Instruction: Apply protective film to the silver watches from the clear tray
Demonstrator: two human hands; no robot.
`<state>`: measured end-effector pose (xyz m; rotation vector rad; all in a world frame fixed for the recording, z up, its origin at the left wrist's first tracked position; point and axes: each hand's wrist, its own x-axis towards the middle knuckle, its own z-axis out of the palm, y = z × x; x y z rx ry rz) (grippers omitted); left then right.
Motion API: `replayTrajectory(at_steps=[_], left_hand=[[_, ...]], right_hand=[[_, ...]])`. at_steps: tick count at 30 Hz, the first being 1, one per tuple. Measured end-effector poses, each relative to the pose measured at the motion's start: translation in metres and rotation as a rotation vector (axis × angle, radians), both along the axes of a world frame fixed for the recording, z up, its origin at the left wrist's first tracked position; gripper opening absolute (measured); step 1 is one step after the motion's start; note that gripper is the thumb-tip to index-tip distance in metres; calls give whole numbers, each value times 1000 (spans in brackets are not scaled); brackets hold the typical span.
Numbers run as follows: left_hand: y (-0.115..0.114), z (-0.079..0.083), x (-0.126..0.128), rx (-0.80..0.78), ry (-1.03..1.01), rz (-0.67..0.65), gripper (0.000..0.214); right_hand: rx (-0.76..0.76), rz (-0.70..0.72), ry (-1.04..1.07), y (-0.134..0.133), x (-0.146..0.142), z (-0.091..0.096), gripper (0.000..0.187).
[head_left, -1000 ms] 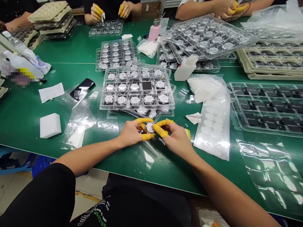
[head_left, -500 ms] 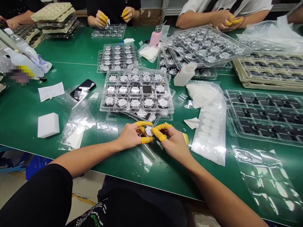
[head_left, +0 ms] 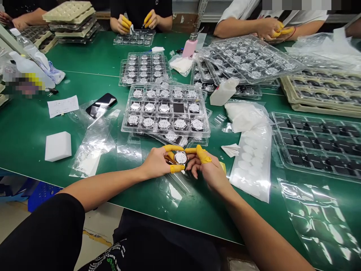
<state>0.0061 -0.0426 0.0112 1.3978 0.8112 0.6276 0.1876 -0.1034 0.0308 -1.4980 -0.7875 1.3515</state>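
Observation:
My left hand [head_left: 159, 162], with yellow finger cots on the thumb and fingers, pinches a round watch case [head_left: 180, 157] by its rim. The pale face with dark markings is turned up toward me. At the case's right edge is my right hand [head_left: 207, 163]; its yellow-covered index finger reaches the upper rim. The right thumb is lifted off the case, and the bare fingers curl loosely below. A small white bit shows under the case, too small to name. Just beyond my hands lies a clear tray [head_left: 166, 130] of similar watch cases, one compartment holding only a dark square.
Right of my hands are a folded white paper [head_left: 230, 149], a sheet of round white stickers [head_left: 252, 162] and a tray of black pieces [head_left: 313, 141]. Leftward lie a white foam block [head_left: 58, 146], plastic film [head_left: 96, 146] and a phone [head_left: 101, 104]. Co-workers sit opposite.
My right thumb has come up off the watch case, and the right fingers have spread. The case's face now shows more fully in my left hand. The view has shifted slightly.

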Motion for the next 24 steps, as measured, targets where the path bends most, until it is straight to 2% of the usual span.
replayTrajectory(at_steps=[3, 7, 16, 19, 24], left_hand=[[0, 2, -1, -2, 12, -3, 61], [-1, 4, -1, 11, 27, -9, 62], [-2, 3, -2, 36, 67, -15, 60], [-1, 2, -1, 27, 54, -20, 61], [-1, 0, 0, 11, 26, -24, 62]], right_hand=[[-12, 36, 85, 1, -4, 5, 70], [-38, 81, 93, 0, -10, 3, 59], [40, -122, 105, -1, -25, -8, 42], [22, -121, 131, 1, -21, -5, 46], [17, -7, 160, 1, -13, -1, 56]])
